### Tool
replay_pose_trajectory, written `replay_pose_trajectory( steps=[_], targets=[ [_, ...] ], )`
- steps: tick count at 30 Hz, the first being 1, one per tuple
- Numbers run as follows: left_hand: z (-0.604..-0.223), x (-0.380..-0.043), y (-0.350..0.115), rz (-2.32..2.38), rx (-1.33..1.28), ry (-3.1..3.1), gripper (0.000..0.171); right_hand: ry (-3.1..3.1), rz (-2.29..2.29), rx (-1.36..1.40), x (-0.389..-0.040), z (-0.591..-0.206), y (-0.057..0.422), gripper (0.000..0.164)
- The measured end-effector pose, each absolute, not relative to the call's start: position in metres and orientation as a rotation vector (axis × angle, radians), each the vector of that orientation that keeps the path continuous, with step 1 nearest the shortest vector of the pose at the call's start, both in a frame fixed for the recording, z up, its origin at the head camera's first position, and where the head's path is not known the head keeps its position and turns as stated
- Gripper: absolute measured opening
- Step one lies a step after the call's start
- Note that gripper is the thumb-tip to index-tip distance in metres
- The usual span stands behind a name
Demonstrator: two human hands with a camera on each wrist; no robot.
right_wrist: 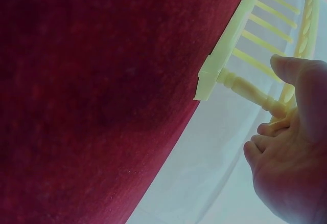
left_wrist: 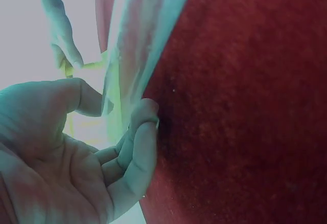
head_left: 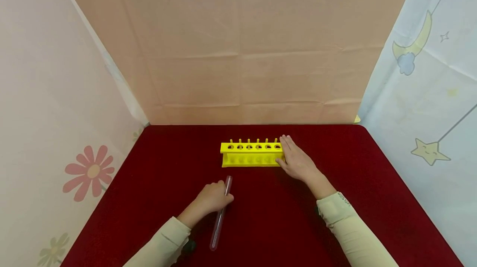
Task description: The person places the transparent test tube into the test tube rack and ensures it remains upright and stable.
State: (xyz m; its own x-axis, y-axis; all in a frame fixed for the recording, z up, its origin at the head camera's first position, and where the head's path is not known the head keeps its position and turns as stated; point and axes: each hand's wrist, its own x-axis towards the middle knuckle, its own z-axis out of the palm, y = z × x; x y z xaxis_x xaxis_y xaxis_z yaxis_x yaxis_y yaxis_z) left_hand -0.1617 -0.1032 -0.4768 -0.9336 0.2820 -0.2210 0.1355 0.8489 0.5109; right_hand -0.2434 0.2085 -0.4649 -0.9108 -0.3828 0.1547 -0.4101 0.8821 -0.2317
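In the head view a clear test tube (head_left: pixel 218 229) slants over the red table, its rounded end toward me. My left hand (head_left: pixel 212 198) pinches it along its upper part; in the left wrist view the tube (left_wrist: pixel 145 35) passes between thumb and curled fingertips. Farther back stands a yellow test tube rack (head_left: pixel 249 150), upright, with a row of round holes and several pegs behind them. My right hand (head_left: pixel 298 163) grips the rack's right end, thumb at the front. The right wrist view shows its fingers at the top board, beside the end post (right_wrist: pixel 248 90).
The red cloth-covered table (head_left: pixel 171 155) has rounded far corners. A tan backdrop (head_left: pixel 238 72) rises behind it. Pale printed curtains hang at both sides, with a flower (head_left: pixel 92 171) on the left and a star (head_left: pixel 430 151) on the right.
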Motion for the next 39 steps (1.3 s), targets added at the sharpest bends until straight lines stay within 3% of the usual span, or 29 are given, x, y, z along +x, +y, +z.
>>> replay_pose_trajectory(
  steps=[13, 39],
  targets=[
    [-0.461, -0.160, -0.106, 0.915, 0.337, 2.633, 0.012, -2.970, 0.414, 0.610, -0.243, -0.465, 0.208, 0.081],
    [-0.435, -0.167, -0.108, 0.978, 0.412, 2.674, 0.017, -2.939, 0.392, 0.635, -0.243, -0.466, 0.209, 0.082]
  ],
)
